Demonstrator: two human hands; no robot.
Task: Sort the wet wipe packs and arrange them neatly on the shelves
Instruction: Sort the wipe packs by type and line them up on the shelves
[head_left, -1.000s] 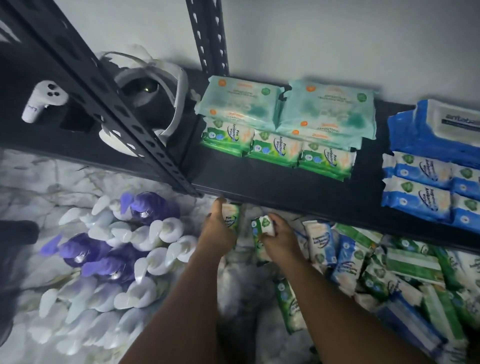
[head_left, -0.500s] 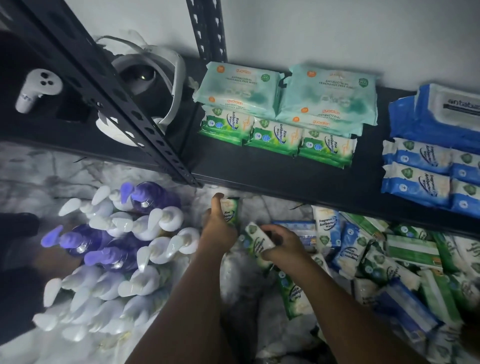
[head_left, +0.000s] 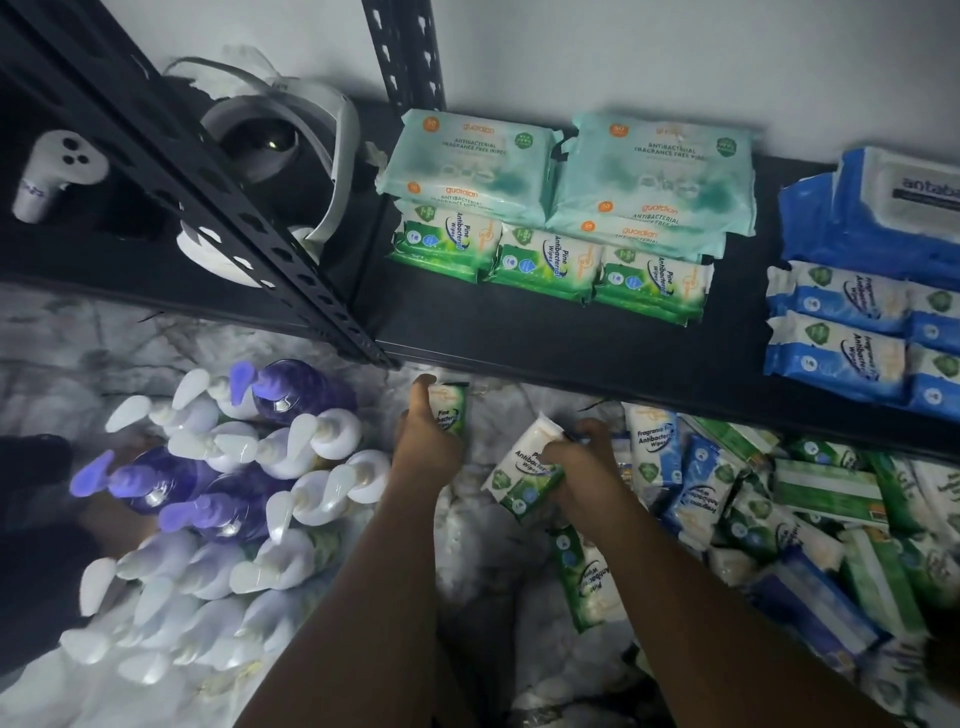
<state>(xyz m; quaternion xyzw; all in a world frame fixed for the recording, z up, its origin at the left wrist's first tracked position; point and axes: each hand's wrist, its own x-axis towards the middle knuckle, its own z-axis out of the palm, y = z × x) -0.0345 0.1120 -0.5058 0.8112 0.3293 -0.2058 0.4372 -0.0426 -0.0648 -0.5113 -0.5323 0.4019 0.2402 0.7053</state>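
The black shelf holds teal packs at the back, green pine packs in a row before them, and blue packs at right. Below its edge, our left hand grasps an upright pine pack. Our right hand grasps a tilted pine pack, seemingly just clear of the floor pile.

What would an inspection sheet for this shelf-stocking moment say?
Surface: black shelf, front strip bare.
Job's things: teal packs, green packs and blue packs in rows on the shelf; loose pile on the floor, right.
Clutter: pump bottles on the floor, left; headset and controller on the neighbouring shelf.
Hands: left hand grips a pine pack upright; right hand grips a second pine pack, tilted.
Cables: nothing seen.
Surroundings: white wall, marble floor, dim light.
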